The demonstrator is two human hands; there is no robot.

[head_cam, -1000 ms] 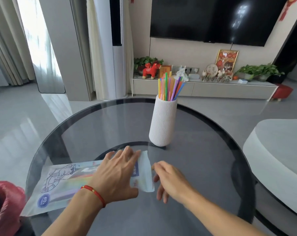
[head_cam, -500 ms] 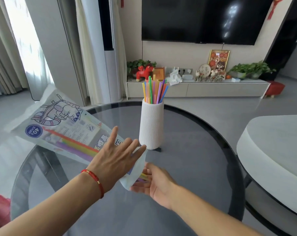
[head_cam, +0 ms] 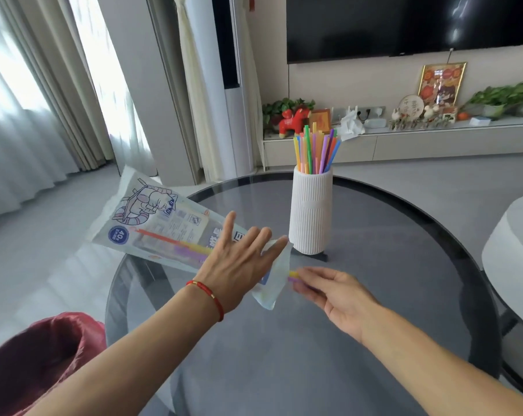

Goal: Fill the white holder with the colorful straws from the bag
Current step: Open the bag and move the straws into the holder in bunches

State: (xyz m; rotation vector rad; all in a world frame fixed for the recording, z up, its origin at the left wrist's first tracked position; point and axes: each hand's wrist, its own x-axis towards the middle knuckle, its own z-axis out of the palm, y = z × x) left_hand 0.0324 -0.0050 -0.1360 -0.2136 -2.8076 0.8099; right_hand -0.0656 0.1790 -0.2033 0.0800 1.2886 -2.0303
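Note:
The white ribbed holder point(head_cam: 311, 211) stands upright on the round glass table point(head_cam: 389, 280), with several colorful straws point(head_cam: 315, 151) sticking out of its top. My left hand point(head_cam: 239, 265) holds the printed straw bag point(head_cam: 152, 223) off the table, fingers spread straight over its top and thumb hidden underneath. The bag tilts, its far end raised to the left and its open mouth pointing down to the right. My right hand point(head_cam: 338, 295) pinches the yellow and purple straw tips point(head_cam: 294, 275) poking out of that mouth, just in front of the holder.
A dark red bin point(head_cam: 29, 364) sits at the lower left beside the table. A white rounded seat point(head_cam: 512, 250) stands close to the table's right edge. A TV cabinet with ornaments runs along the far wall.
The bag, flat on the table a second ago, is lifted and tilted by my left hand. My right hand has moved to its mouth and taken hold of straw tips.

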